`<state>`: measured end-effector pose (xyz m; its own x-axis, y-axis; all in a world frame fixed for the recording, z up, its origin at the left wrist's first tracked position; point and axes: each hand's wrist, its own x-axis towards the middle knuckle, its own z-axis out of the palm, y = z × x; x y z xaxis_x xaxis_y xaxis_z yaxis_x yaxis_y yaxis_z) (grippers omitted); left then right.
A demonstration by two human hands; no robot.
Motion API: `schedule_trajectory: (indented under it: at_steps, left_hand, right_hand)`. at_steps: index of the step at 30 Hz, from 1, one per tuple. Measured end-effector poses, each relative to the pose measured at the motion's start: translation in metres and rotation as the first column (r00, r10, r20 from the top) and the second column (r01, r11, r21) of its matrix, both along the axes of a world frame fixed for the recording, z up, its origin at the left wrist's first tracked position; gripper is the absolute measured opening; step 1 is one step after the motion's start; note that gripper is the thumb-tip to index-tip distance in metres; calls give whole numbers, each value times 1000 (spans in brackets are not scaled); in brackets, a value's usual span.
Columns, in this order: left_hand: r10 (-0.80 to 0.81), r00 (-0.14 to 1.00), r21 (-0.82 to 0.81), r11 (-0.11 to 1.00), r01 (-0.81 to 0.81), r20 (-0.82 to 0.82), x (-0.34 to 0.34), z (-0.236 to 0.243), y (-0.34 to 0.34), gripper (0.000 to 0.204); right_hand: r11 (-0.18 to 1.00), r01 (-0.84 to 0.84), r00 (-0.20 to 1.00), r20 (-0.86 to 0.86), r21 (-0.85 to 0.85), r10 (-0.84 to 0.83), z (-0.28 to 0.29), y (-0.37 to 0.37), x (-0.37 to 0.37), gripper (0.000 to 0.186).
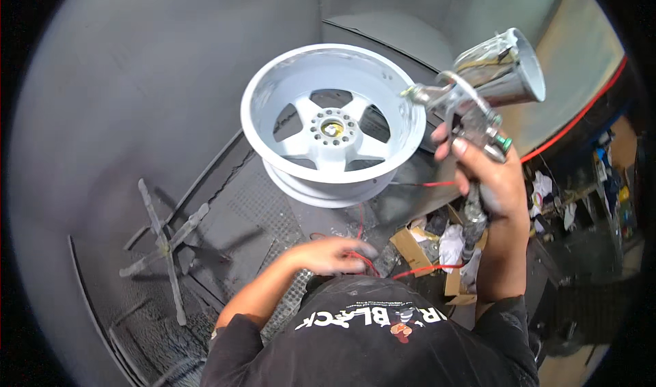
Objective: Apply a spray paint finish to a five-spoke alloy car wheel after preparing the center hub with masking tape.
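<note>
My right hand (488,172) is wrapped around the handle of a spray gun (459,102), its index finger near the trigger. A metal paint cup (495,69) tops the gun, tilted to the right, and the nozzle points left at the rim of a car wheel (331,182). The wheel is light grey-white with five spokes, raised above the floor, its open barrel facing up. In front of my body, my left hand (335,256) is closed on a red air hose (359,256); its fingertips are slightly blurred.
A spoked stand (164,247) is at the left by the grey wall (137,79). An open cardboard box (417,250) with crumpled paper lies below my right arm. Another stretch of red hose runs along the right, near cluttered shelves (581,202).
</note>
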<state>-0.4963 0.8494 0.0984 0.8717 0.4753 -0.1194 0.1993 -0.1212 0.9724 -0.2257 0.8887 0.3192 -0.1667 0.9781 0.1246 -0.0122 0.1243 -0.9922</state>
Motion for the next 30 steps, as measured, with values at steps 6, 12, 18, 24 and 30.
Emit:
schedule_trajectory:
  at_steps: [6,12,18,24,30]
  left_hand:
    - [-301,903,-329,856,398,308,43,-36,-15,60]
    - [-248,964,-469,842,265,99,23,-48,-22,66]
    - [-245,952,-377,912,162,-184,26,-15,-43,81]
    - [-276,888,-196,957,216,-368,46,48,-60,74]
    - [-137,900,-117,988,96,-413,89,54,-106,62]
  right_hand:
    - [951,309,938,174,-23,-300,-35,-4,50,28]
    - [934,270,962,102,-233,-253,-98,-63,60,34]
    - [887,-123,989,-125,-445,74,-124,-135,71,52]
    - [846,-266,959,-219,-463,182,-124,-165,95,49]
    - [894,-250,965,-167,-372,200,-127,-172,129,38]
